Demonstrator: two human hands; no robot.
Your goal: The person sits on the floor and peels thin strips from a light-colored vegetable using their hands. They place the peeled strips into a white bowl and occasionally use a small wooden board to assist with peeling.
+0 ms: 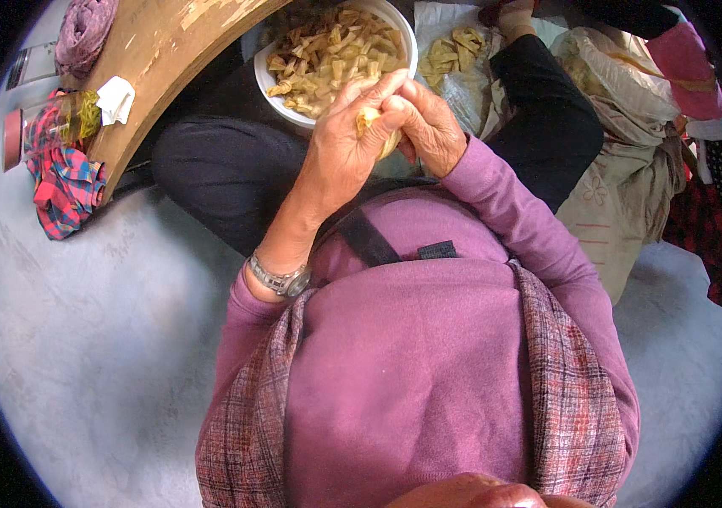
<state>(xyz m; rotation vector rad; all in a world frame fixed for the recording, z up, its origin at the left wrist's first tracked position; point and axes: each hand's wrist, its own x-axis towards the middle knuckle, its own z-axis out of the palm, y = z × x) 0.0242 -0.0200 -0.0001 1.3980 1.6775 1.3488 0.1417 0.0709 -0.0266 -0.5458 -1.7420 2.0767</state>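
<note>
Over the near rim of a white tub [412, 47], my two hands meet with their fingers overlapping. My left hand [348, 133], with a metal watch on the wrist, is closed around a yellow, soft-looking strip [367, 119]. One end of the strip shows above my left thumb, and more shows below. My right hand [432, 124] presses against the left and closes over the same strip; the fingers hide most of it. Many yellowish-brown, folded or knotted pieces [342, 47], apparently plant matter, fill the tub.
More yellow strips [456, 54] lie on plastic sheeting right of the tub. A curved wooden board [164, 70] holds a red-lidded jar [43, 130], checked cloth [69, 190] and white tissue [116, 100]. A plastic-lined sack [615, 82] and another person's pink sleeve [685, 70] are at right.
</note>
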